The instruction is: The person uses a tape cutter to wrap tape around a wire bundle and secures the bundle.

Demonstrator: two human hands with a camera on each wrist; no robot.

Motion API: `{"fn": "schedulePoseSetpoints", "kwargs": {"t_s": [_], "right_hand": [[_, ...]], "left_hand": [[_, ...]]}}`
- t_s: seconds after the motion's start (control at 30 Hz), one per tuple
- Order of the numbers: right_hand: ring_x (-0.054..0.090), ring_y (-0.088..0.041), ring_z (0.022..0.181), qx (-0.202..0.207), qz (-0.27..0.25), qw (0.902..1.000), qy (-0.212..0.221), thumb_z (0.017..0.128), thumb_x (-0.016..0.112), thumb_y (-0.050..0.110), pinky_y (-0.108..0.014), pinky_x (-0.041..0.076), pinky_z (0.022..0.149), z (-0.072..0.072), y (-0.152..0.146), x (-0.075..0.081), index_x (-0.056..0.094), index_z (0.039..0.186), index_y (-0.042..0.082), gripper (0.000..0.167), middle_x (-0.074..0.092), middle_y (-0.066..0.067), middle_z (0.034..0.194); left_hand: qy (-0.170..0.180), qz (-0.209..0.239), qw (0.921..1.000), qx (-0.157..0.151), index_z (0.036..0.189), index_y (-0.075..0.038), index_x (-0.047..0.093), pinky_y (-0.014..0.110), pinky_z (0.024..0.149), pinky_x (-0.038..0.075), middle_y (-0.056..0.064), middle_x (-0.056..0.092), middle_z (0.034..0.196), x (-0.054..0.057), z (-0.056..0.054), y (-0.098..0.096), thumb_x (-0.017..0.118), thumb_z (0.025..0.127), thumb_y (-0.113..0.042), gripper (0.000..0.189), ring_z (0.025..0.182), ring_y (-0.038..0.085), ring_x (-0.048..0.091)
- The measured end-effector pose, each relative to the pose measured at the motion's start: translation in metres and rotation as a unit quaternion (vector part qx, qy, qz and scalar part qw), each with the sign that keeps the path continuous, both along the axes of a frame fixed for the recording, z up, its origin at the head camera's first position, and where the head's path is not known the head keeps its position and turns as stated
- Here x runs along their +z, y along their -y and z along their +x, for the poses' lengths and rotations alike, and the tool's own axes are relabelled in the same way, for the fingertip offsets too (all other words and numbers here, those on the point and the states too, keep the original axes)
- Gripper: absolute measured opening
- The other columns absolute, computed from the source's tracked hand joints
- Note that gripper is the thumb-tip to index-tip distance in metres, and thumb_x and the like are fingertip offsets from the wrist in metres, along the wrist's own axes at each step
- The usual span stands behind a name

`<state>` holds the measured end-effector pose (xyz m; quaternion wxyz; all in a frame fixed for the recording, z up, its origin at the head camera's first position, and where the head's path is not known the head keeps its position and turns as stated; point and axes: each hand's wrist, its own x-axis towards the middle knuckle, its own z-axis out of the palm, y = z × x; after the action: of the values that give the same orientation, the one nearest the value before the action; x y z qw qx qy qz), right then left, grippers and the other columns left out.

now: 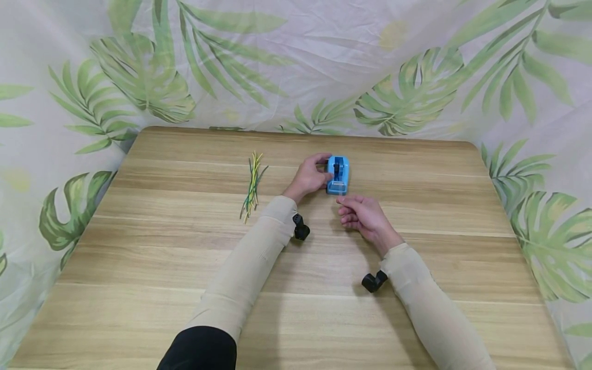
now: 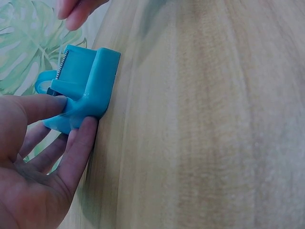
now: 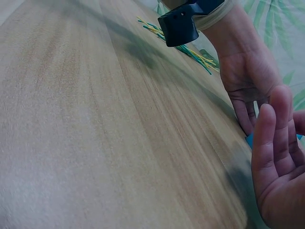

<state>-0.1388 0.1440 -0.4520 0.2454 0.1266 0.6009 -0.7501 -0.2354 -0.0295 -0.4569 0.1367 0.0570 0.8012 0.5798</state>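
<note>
A blue tape dispenser (image 1: 338,174) with a toothed cutting edge stands on the table. My left hand (image 1: 310,177) grips its left side; in the left wrist view the thumb of my left hand (image 2: 33,176) lies near the roll opening and other fingers press its side and lower end. My right hand (image 1: 367,216) is just in front of the dispenser's near end, thumb and index finger pinching the end of a faint strip of clear tape (image 1: 340,194). In the right wrist view, the fingers of my right hand (image 3: 281,162) hide most of the dispenser.
A loose bundle of green and yellow twist-tie-like strips (image 1: 253,187) lies to the left of my left hand. The wooden table (image 1: 416,318) meets a leaf-patterned cloth (image 1: 324,61) at its back and sides. Each wrist carries a small black camera.
</note>
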Motion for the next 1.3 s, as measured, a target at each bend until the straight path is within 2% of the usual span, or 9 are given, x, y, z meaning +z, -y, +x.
{"fn": "schedulePoseSetpoints", "kwargs": {"t_s": [0.83, 1.3], "right_hand": [[0.061, -0.010, 0.055, -0.005, -0.002, 1.0000, 0.005, 0.104, 0.058, 0.014, -0.025, 0.054, 0.057, 0.008, 0.000, -0.002, 0.052, 0.133, -0.011, 0.039, 0.066, -0.001, 0.070], [0.061, -0.009, 0.054, -0.005, -0.007, 1.0000, 0.000, 0.104, 0.056, 0.013, -0.024, 0.053, 0.054, 0.011, 0.001, 0.001, 0.051, 0.133, -0.013, 0.039, 0.066, 0.000, 0.068]], "left_hand": [[0.004, -0.003, 1.0000, 0.007, 0.148, -0.013, 0.049, 0.030, 0.071, 0.058, 0.012, 0.051, 0.144, -0.005, -0.001, 0.000, 0.068, 0.093, 0.000, 0.059, 0.102, 0.023, 0.063], [0.005, -0.001, 1.0000, 0.008, 0.148, -0.013, 0.049, 0.032, 0.071, 0.058, 0.012, 0.051, 0.143, -0.002, -0.001, 0.000, 0.067, 0.094, 0.000, 0.059, 0.101, 0.023, 0.063]]}}
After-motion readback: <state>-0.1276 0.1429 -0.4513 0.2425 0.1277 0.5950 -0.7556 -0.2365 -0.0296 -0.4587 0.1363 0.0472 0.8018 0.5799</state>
